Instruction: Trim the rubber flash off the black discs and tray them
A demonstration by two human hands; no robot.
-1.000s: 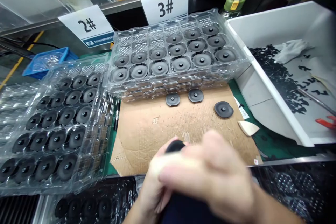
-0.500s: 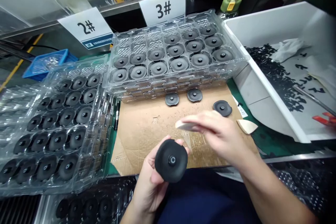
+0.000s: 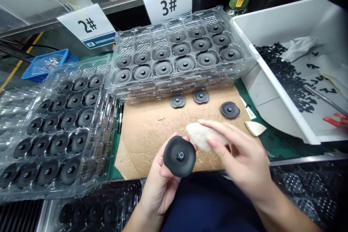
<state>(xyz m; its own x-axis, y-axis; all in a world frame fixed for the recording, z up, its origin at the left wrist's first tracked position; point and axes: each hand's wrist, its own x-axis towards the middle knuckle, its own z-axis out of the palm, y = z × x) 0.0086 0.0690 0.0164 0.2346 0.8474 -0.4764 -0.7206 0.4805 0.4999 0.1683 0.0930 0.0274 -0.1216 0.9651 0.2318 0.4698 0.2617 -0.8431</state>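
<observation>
Facing the camera, the black disc (image 3: 179,156) is round and matte with slightly flattened sides, and it has a small raised hub with a hole at its middle. It sits low and central in the view, held above the near edge of the cardboard sheet (image 3: 146,134) on the worktop. The left hand (image 3: 159,188) comes up from below with its grip closed on the disc, thumb across the lower left rim and fingertips behind the upper edge. The right hand (image 3: 241,156) reaches in from the right, fingers stretched out almost flat and pinching a pale wedge (image 3: 199,137). The wedge's tip lies just beside the disc's upper right rim; whether they touch cannot be told. Three loose discs (image 3: 201,96) lie farther back on the cardboard, just in front of a clear tray (image 3: 152,88) partly filled with more of them.
</observation>
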